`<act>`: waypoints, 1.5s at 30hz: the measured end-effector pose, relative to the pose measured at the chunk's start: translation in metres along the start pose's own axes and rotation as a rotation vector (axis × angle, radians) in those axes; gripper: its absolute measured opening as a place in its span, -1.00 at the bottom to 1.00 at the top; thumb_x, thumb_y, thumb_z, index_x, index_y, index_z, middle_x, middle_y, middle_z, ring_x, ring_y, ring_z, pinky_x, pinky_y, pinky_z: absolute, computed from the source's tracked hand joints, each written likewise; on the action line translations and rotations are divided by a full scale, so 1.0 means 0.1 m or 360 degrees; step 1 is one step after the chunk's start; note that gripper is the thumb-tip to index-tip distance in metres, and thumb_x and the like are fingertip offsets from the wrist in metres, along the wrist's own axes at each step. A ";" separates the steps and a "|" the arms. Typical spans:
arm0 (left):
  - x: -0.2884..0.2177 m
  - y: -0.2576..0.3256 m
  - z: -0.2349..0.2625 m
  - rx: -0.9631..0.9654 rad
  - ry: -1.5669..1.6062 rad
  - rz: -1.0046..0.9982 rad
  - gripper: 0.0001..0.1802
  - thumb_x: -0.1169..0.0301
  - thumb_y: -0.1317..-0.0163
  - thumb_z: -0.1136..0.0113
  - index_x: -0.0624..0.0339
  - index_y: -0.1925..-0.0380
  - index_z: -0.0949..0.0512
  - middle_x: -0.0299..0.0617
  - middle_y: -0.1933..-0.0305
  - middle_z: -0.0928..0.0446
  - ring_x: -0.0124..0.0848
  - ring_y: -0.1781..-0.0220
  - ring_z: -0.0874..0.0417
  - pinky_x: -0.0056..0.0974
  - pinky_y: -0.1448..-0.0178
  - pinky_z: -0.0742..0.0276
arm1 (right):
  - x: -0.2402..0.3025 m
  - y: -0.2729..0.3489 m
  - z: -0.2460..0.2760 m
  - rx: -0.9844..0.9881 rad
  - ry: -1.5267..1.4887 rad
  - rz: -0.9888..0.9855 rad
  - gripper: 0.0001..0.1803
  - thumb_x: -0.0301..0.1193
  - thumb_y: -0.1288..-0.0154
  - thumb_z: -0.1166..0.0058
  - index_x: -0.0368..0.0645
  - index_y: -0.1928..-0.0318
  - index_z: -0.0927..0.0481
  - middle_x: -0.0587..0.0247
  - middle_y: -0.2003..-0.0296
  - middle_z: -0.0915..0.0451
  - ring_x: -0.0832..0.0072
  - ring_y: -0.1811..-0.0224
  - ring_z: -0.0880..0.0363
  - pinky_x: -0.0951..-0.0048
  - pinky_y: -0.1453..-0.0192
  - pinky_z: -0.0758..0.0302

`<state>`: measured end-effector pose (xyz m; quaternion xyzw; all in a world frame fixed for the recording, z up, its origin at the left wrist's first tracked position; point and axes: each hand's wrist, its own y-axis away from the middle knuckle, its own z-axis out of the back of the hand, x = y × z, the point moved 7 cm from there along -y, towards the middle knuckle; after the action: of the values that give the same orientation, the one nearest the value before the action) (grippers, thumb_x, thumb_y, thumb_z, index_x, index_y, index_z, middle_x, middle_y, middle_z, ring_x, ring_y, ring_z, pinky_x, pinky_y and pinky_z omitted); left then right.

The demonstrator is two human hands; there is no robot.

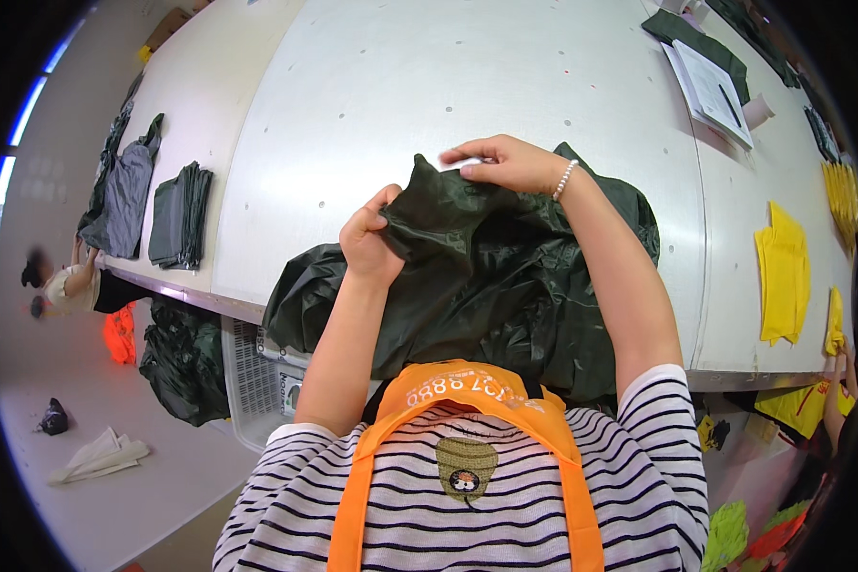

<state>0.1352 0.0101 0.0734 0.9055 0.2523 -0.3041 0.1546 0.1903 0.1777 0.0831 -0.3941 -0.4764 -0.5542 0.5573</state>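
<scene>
A dark green, shiny garment or sheet of waterproof fabric [486, 276] lies bunched on the table's near edge and hangs toward my body. My left hand [370, 238] is closed on its raised left edge, thumb and fingers pinching the cloth. Just right of the fabric's peak, my right hand [515, 164] is bent over the upper edge with its fingers together. Between those fingers shows a small white thing [467, 164], too little of it visible to name. A beaded bracelet [564, 179] circles the right wrist.
On the pale table [353, 86], a folded dark green stack [179, 217] and grey garment [129, 191] lie left. Papers [710, 93] and yellow cloth [782, 272] lie right. A white crate [253, 381] stands below the edge. Other people work at both sides.
</scene>
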 end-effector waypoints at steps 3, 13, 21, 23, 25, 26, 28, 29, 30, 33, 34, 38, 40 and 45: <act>-0.04 -0.05 0.03 0.0168 -0.0013 -0.0023 -0.83 0.40 0.07 0.16 0.21 0.43 -0.31 -0.11 0.27 -0.45 -0.32 0.20 -0.43 -0.28 0.01 -0.37 | 0.20 0.02 -0.02 0.0039 -0.0092 -0.0062 -0.72 -0.38 -0.25 -0.15 -0.21 0.06 -0.61 0.38 0.27 -0.63 0.69 0.25 -0.47 0.58 0.12 -0.43; -0.23 -0.20 -0.62 -0.0201 -0.1921 -0.0270 -0.60 0.31 -0.16 -0.29 0.43 0.12 -0.56 -0.11 0.24 -0.64 -0.38 0.20 -0.61 -0.32 0.05 -0.50 | 0.24 0.12 0.14 -0.0760 -0.0038 0.0127 -0.87 -0.44 -0.17 -0.22 -0.28 0.38 -0.64 0.37 0.47 -0.62 0.69 0.42 -0.47 0.59 0.24 -0.43; -0.12 -0.16 -0.32 -0.0553 -0.0718 -0.0063 -0.72 0.43 -0.27 -0.17 0.42 0.11 -0.52 -0.08 0.14 -0.61 -0.35 0.13 -0.62 -0.28 0.04 -0.51 | -0.11 0.66 0.70 -0.1465 -0.0408 0.0004 -0.82 -0.37 -0.25 -0.13 -0.25 0.31 -0.64 0.33 0.47 -0.68 0.79 0.59 -0.26 0.66 0.48 -0.25; -0.09 -0.17 -0.32 -0.0551 -0.0729 -0.0061 -0.71 0.43 -0.26 -0.17 0.41 0.09 -0.51 -0.08 0.12 -0.60 -0.33 0.11 -0.62 -0.27 0.01 -0.51 | -0.13 0.70 0.69 -0.1467 -0.0422 0.0031 -0.83 -0.38 -0.26 -0.13 -0.24 0.31 -0.64 0.34 0.48 -0.67 0.79 0.57 -0.28 0.65 0.47 -0.25; -0.09 -0.19 -0.30 -0.0530 -0.0804 -0.0141 -0.69 0.43 -0.25 -0.19 0.42 0.07 -0.50 -0.08 0.12 -0.60 -0.33 0.10 -0.61 -0.27 0.00 -0.50 | -0.35 0.84 0.88 -0.1698 -0.0220 0.0073 -0.82 -0.45 -0.28 -0.03 -0.29 0.24 -0.64 0.25 0.40 -0.69 0.65 0.42 -0.51 0.54 0.35 -0.41; -0.12 -0.17 -0.26 -0.0509 -0.0818 -0.0152 -0.68 0.43 -0.23 -0.20 0.42 0.07 -0.51 -0.08 0.12 -0.60 -0.34 0.11 -0.61 -0.28 0.01 -0.51 | -0.64 0.95 1.08 -0.1875 -0.0106 0.0050 -0.79 -0.45 -0.28 0.00 -0.31 0.22 -0.64 0.20 0.37 -0.70 0.56 0.36 -0.57 0.49 0.29 -0.45; -0.16 -0.14 -0.20 -0.0494 -0.0851 -0.0164 -0.71 0.44 -0.24 -0.20 0.41 0.10 -0.52 -0.08 0.12 -0.61 -0.33 0.11 -0.63 -0.28 0.01 -0.52 | -1.15 1.20 1.45 -0.1947 0.0277 -0.0484 -0.73 -0.41 -0.26 0.03 -0.33 0.16 -0.63 0.04 0.28 -0.68 0.30 0.21 -0.64 0.37 0.12 -0.50; -0.18 -0.13 -0.21 -0.0501 -0.0865 -0.0169 -0.72 0.45 -0.24 -0.19 0.41 0.10 -0.52 -0.08 0.12 -0.61 -0.32 0.11 -0.63 -0.28 0.01 -0.52 | -1.45 1.34 1.61 -0.1807 0.0518 -0.0989 -0.68 -0.37 -0.25 0.04 -0.34 0.12 -0.63 -0.05 0.22 -0.67 0.13 0.12 -0.64 0.30 0.01 -0.51; -0.13 -0.19 -0.21 -0.0497 -0.0860 -0.0154 -0.73 0.45 -0.25 -0.18 0.42 0.11 -0.53 -0.07 0.13 -0.61 -0.32 0.11 -0.64 -0.28 0.01 -0.52 | -1.92 1.48 1.80 -0.1726 0.0673 -0.1029 -0.66 -0.28 -0.26 0.03 -0.32 0.17 -0.63 -0.08 0.26 -0.65 0.10 0.17 -0.62 0.26 0.03 -0.49; -0.05 -0.25 -0.23 -0.0504 -0.0898 -0.0168 -0.74 0.45 -0.25 -0.18 0.42 0.12 -0.53 -0.06 0.14 -0.61 -0.31 0.14 -0.64 -0.28 0.03 -0.53 | -2.66 1.43 1.86 -0.1364 0.0668 -0.1004 -0.62 -0.19 -0.25 0.00 -0.31 0.24 -0.63 -0.14 0.27 -0.63 0.06 0.13 -0.60 0.19 0.01 -0.47; -0.06 -0.21 -0.16 -0.0526 -0.0898 -0.0190 -0.74 0.45 -0.26 -0.17 0.42 0.13 -0.53 -0.06 0.14 -0.61 -0.31 0.14 -0.64 -0.28 0.03 -0.53 | -2.56 1.28 1.77 -0.1109 0.0790 -0.1191 -0.57 -0.19 -0.20 -0.12 -0.27 0.05 -0.62 -0.09 0.04 -0.60 0.08 -0.03 -0.57 0.23 -0.11 -0.49; -0.25 -0.18 -0.11 -0.0585 -0.1155 -0.0173 -0.77 0.46 -0.28 -0.14 0.41 0.13 -0.54 -0.08 0.11 -0.60 -0.33 0.08 -0.61 -0.28 -0.03 -0.50 | -1.98 1.38 1.47 -0.0718 0.1014 -0.1702 -0.49 -0.23 0.03 -0.43 -0.22 0.07 -0.63 0.07 -0.01 -0.60 0.20 -0.07 -0.58 0.25 -0.09 -0.53; -0.31 -0.23 0.03 -0.0631 -0.1403 -0.0278 -0.69 0.46 -0.26 -0.15 0.39 0.03 -0.49 -0.06 0.04 -0.57 -0.31 0.02 -0.58 -0.27 -0.09 -0.46 | -2.07 1.42 1.45 -0.0741 0.0957 -0.1703 -0.48 -0.23 0.01 -0.42 -0.23 0.06 -0.62 0.08 -0.02 -0.60 0.20 -0.09 -0.57 0.25 -0.09 -0.53; -0.27 0.11 -0.80 -0.0900 -0.2809 -0.1783 -0.45 0.44 -0.20 -0.21 0.41 -0.17 -0.30 -0.05 -0.04 -0.50 -0.34 -0.05 -0.50 -0.31 -0.14 -0.37 | -2.00 1.65 1.46 -0.1356 0.0981 -0.1093 -0.70 -0.31 -0.03 -0.33 -0.13 0.22 -0.63 0.02 0.22 -0.62 0.09 0.12 -0.60 0.24 0.05 -0.54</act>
<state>0.1606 0.0258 0.1530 0.0546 0.4908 -0.8069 0.3240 0.3540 0.3799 -0.0616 -0.2283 -0.1306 -0.9310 0.2532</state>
